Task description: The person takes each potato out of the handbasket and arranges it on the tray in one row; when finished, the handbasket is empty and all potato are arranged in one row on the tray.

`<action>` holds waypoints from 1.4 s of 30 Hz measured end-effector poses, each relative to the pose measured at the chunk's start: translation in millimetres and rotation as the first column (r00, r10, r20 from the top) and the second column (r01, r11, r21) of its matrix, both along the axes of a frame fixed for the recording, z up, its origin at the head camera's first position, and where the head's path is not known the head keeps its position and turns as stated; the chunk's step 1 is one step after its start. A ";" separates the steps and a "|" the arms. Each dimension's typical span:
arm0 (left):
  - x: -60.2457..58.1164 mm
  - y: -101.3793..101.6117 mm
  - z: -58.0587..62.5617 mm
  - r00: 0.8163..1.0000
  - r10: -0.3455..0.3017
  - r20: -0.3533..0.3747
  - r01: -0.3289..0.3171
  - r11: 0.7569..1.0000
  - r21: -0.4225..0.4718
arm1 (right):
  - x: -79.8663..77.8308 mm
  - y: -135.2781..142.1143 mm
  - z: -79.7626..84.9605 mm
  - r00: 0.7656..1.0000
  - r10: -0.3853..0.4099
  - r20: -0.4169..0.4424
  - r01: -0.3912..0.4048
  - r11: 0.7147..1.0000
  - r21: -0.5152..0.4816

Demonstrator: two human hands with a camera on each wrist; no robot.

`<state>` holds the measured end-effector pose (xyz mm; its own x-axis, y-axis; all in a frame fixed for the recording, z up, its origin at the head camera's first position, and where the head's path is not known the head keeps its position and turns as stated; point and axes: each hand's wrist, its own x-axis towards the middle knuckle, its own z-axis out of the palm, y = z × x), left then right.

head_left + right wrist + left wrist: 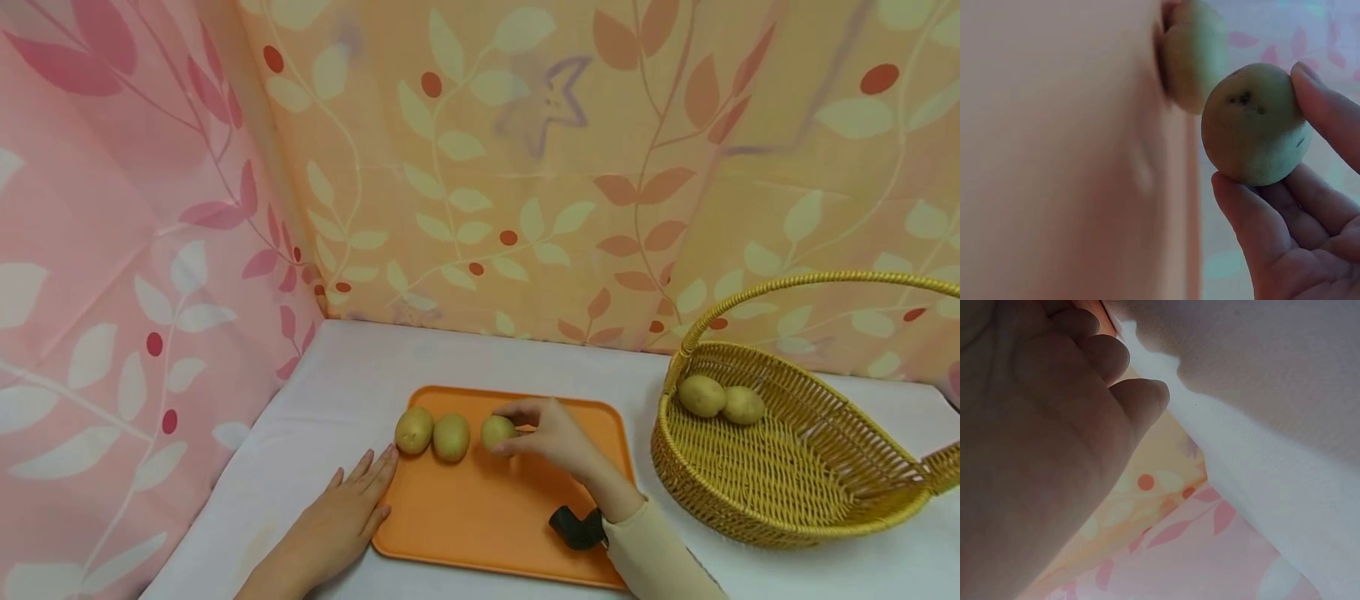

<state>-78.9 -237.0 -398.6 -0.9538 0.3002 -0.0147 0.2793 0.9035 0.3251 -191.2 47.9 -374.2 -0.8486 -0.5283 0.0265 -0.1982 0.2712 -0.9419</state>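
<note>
My right hand (546,435) pinches a potato (497,433) between thumb and fingers over the orange tray (480,517). In the right wrist view that potato (1255,125) shows a few dark spots, and a gap separates it from the tray surface. Two more potatoes lie side by side at the tray's left: one potato (414,430) by the edge and another potato (452,437) just right of it. My left hand (341,508) lies with fingers extended at the tray's left edge; its fingertips touch or nearly touch the rim.
A wicker basket (750,525) with a tall handle stands right of the tray, two potatoes (701,396) inside at its left. A black wrist device (577,527) sits under the right forearm. Patterned cloth walls (465,192) rise behind and left of the white tabletop (352,367).
</note>
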 end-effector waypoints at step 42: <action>-2.4 -1.2 0.7 0.999 -0.021 -0.033 0.021 1.000 -0.003 | -10.3 6.2 -19.3 0.991 0.019 0.129 -0.002 0.992 -0.124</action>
